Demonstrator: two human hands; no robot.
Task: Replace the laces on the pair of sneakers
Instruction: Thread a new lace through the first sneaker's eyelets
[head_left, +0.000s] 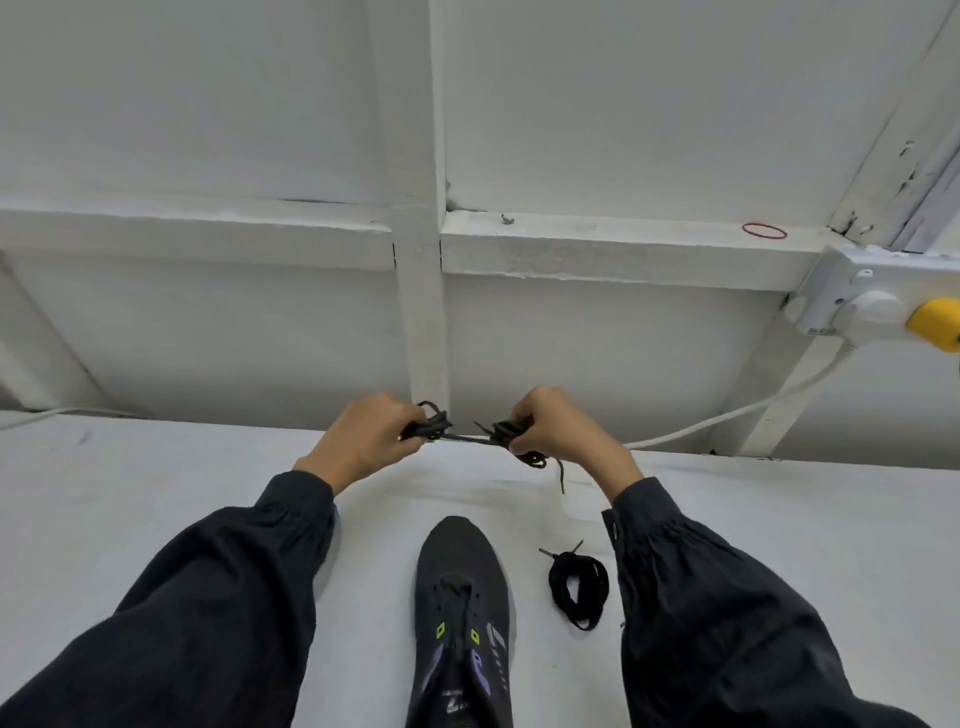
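A dark sneaker (462, 597) with purple and yellow-green accents lies on the white table (156, 519), toe pointing away from me, its eyelets bare. A coiled black lace (577, 587) lies just right of it. Above the table's far edge both my hands hold a bunched dark lace (465, 435) stretched between them. My left hand (369, 439) grips one bundle of it. My right hand (556, 423) grips the other, with loose loops and an end hanging below.
A white framed wall rises behind the table. A white socket with a plug and a yellow part (878, 312) sits at the right, its white cable (737, 410) running down to the table edge. A red rubber band (763, 230) lies on the ledge.
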